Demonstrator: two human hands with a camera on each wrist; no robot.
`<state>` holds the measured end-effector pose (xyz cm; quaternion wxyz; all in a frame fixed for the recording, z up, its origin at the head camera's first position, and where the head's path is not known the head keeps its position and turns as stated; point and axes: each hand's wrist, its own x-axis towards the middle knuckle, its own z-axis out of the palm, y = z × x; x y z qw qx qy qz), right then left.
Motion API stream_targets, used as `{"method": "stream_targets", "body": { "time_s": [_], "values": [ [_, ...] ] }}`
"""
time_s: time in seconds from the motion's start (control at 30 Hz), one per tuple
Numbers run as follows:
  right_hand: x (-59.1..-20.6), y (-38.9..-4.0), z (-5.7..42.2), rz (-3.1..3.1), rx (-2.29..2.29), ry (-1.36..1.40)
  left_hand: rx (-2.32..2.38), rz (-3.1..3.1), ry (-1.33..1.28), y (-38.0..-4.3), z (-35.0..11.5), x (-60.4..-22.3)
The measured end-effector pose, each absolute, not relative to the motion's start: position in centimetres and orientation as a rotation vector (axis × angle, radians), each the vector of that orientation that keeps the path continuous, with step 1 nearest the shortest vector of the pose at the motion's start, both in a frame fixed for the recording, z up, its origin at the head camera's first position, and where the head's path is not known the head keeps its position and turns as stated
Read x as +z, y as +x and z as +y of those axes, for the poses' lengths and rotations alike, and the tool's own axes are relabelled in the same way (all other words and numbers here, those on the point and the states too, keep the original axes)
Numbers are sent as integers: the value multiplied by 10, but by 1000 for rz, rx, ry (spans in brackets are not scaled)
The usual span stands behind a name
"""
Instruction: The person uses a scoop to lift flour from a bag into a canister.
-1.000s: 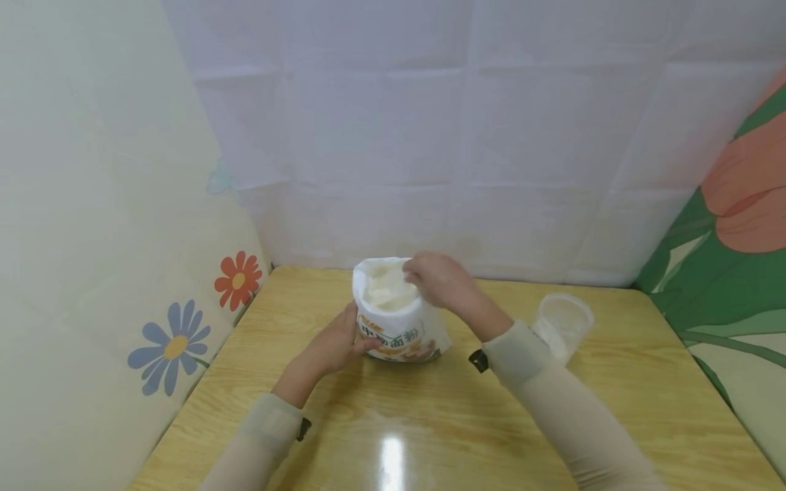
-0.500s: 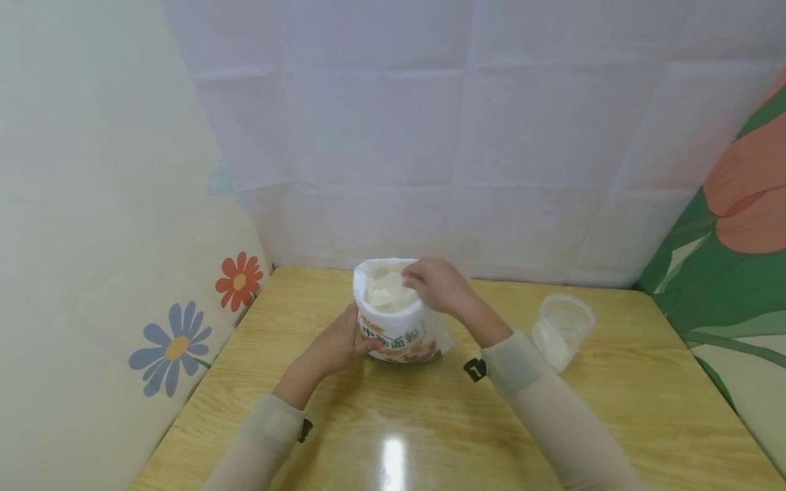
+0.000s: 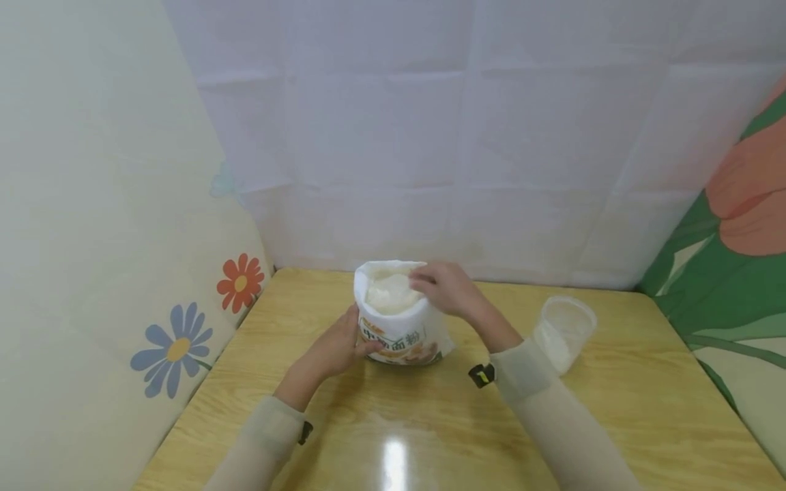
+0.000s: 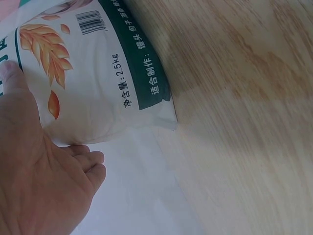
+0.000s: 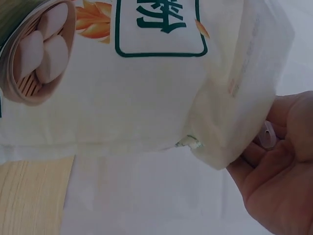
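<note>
An upright white flour bag (image 3: 399, 334) stands on the table, its top rolled down and pale flour (image 3: 388, 294) showing inside. My left hand (image 3: 334, 344) holds the bag's left side, with the thumb over the printed front; the left wrist view shows that thumb (image 4: 14, 78) on the label. At the right of the mouth, my right hand (image 3: 451, 290) is curled, fingertips at the rim. In the right wrist view, it grips a translucent plastic handle (image 5: 267, 135) with a hole in its end. The handle's other end is hidden there behind the bag.
To the right, beside my right sleeve (image 3: 552, 416), a clear plastic cup (image 3: 574, 324) stands on the wooden table (image 3: 344, 436) with white powder in it. A white cloth (image 3: 381, 136) hangs behind the table, and printed flower panels flank both sides.
My right hand has shifted slightly right and toward me at the bag's mouth, uncovering more of the flour. My left hand keeps its hold, and the bag stays in place.
</note>
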<state>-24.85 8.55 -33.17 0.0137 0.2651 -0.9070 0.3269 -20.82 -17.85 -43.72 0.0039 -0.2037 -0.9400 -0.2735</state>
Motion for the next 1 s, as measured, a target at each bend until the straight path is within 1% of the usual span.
{"method": "stream_targets", "body": {
  "time_s": [0.3,0.57,1.0],
  "values": [
    [-334,-247,102,-2780,1149,760,-862,-2926,-655,-205,-178,-438],
    [-329,-246,116,-2700,1148,757,-852,-2941,-673,-210,-179,-436],
    [-328,-240,133,-2658,1182,690,-845,-2974,-626,-208,-179,-437]
  ]
}}
